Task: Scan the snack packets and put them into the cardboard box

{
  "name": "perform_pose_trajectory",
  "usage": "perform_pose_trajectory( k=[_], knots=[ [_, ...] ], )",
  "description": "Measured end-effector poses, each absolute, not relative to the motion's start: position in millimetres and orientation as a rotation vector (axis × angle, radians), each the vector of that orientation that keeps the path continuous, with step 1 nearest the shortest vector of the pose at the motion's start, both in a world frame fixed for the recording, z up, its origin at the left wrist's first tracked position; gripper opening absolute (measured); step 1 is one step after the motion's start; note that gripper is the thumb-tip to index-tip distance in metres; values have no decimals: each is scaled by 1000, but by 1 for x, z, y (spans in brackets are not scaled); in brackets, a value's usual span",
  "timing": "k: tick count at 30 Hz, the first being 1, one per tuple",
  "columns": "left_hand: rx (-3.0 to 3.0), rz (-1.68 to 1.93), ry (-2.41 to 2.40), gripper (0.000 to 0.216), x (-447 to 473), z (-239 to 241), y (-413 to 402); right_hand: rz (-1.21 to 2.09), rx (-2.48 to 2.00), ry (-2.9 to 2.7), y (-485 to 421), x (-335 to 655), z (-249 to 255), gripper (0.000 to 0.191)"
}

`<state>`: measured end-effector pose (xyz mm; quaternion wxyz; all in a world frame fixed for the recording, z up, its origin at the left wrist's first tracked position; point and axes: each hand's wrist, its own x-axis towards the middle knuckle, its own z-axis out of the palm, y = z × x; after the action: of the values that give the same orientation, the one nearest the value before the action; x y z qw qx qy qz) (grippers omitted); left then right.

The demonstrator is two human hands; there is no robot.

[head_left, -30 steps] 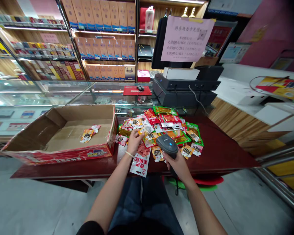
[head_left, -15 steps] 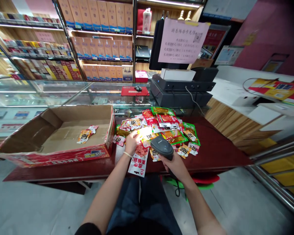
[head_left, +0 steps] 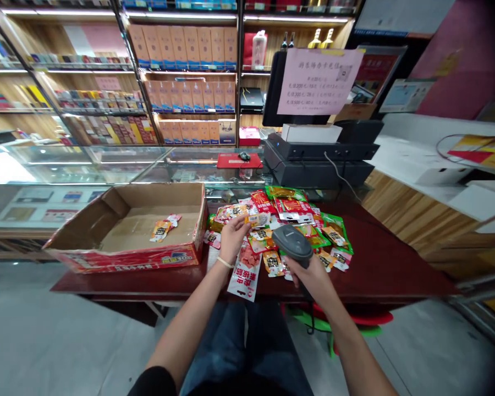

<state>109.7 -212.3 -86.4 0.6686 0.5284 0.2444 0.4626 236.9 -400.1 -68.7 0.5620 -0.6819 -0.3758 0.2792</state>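
My left hand (head_left: 233, 237) pinches a small orange snack packet (head_left: 257, 220) just above a heap of colourful snack packets (head_left: 297, 220) on the dark red table (head_left: 379, 264). My right hand (head_left: 309, 275) grips a dark handheld barcode scanner (head_left: 292, 245), its head pointing towards the packet. A larger white and red packet (head_left: 244, 275) lies at the table's near edge between my hands. To the left stands an open cardboard box (head_left: 127, 264) with a couple of small packets (head_left: 164, 227) lying inside.
Behind the table are a glass counter (head_left: 148, 165), a black cash register (head_left: 317, 159) with a pink notice (head_left: 317, 80), and a red mouse pad with a mouse (head_left: 240, 159). Shelves of boxed goods (head_left: 185, 66) fill the back wall. A white counter (head_left: 421, 159) runs along the right.
My left hand has lifted the small packet slightly and turned it towards the scanner. The scanner's bright light on the packet half a second ago is gone. The view has shifted slightly.
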Motion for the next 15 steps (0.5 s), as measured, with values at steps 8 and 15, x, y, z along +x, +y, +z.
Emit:
perform_pose_trajectory(
  k=[8, 15],
  knots=[
    [1803, 1520, 908, 29, -15, -8, -169, 754, -1489, -933, -372, 221, -60, 44],
    [2191, 1205, 1360, 40, -108, -23, -117, 834, -1422, -1006, -345, 197, -59, 43]
  ],
)
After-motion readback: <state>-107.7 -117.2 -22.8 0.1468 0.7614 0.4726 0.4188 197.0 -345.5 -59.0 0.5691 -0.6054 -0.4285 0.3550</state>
